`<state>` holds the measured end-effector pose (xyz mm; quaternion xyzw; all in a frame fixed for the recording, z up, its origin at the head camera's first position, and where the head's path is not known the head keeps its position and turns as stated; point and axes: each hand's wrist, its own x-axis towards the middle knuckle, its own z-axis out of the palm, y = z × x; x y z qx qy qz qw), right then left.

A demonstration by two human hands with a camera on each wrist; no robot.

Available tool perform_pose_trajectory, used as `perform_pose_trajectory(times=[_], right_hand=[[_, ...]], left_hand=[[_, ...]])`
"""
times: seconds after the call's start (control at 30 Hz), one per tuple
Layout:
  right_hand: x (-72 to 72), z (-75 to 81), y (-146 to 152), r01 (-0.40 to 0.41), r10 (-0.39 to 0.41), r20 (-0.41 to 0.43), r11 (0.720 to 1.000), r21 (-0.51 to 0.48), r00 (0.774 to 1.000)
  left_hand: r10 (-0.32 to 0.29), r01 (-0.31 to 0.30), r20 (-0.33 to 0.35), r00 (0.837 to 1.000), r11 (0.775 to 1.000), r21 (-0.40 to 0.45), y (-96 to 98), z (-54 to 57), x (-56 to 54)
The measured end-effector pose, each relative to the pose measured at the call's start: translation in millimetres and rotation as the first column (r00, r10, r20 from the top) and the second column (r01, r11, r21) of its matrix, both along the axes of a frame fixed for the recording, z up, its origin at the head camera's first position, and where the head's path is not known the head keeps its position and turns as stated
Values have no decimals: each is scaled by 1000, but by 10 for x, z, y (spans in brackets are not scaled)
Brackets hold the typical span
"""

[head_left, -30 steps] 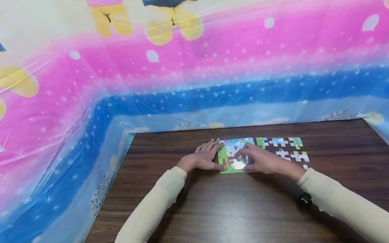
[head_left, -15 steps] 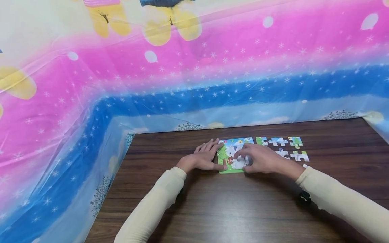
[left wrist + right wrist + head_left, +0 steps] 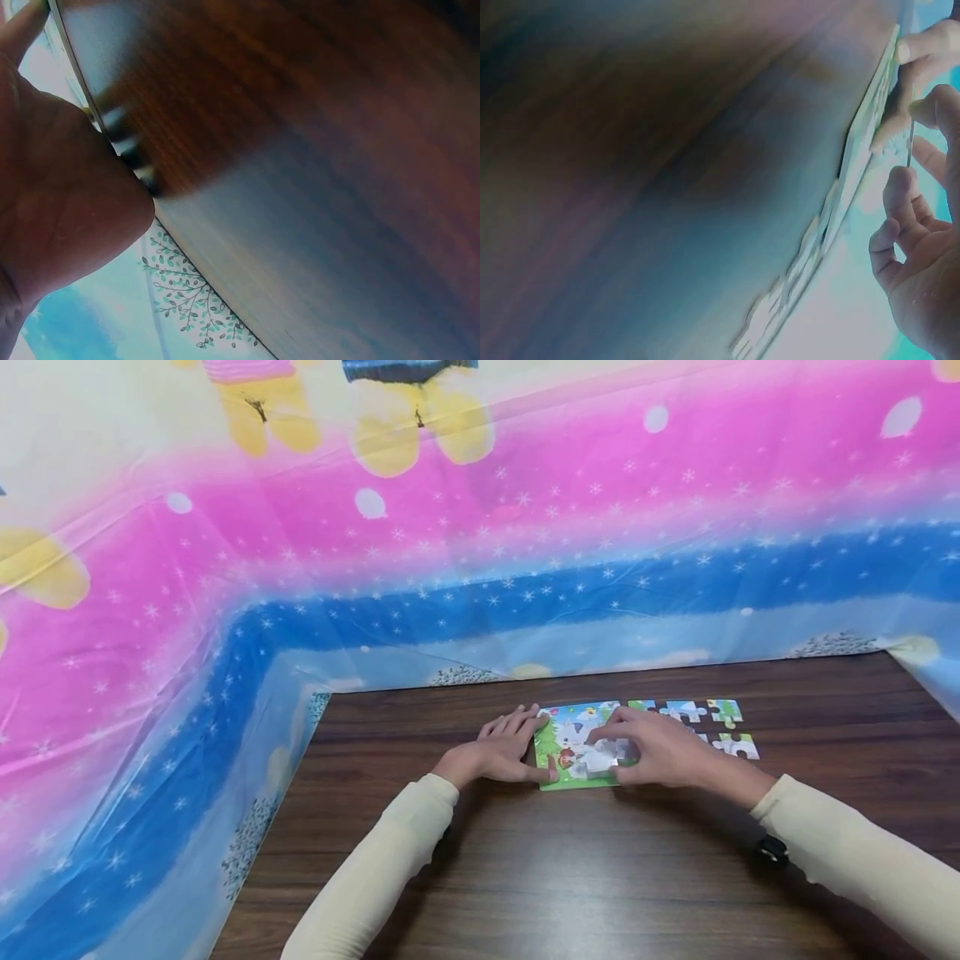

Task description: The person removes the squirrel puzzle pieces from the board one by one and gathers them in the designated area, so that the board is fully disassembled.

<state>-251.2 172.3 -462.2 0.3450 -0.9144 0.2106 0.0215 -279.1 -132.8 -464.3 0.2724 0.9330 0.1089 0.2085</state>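
A colourful picture puzzle in a green-edged board [image 3: 551,743] lies toward the back of the table. My left hand [image 3: 495,752] rests along the board's left side, fingers stretched out and thumb on its lower left corner. Over the right part of the board, my right hand [image 3: 663,747] pinches a puzzle piece [image 3: 911,139] between thumb and fingers. In the right wrist view that piece appears edge-on, held above the board. A pale area of the puzzle shows beneath the right fingers. What is printed on the held piece cannot be made out.
Several loose puzzle pieces [image 3: 724,711] lie in rows right of the board, some hidden behind the right hand. Dark wood tabletop [image 3: 570,868] stretches toward me. A printed cloth [image 3: 480,585] hangs along the back and left edges. A black band [image 3: 772,850] is at the right wrist.
My right hand has shifted a little to the right with the puzzle piece, now covering more of the loose pieces. The left hand has stayed at the board's left side.
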Motion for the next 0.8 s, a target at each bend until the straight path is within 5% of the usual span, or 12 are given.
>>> perform_pose_trajectory(times=[0.4, 0.8], right_hand=[[187, -41, 726, 33, -33, 3, 998, -57, 999], [427, -107, 1174, 86, -86, 88, 996, 0, 992]], left_hand=[[8, -8, 6, 1000, 1000, 27, 13, -4, 2], [22, -22, 7, 1000, 999, 25, 6, -133, -57]])
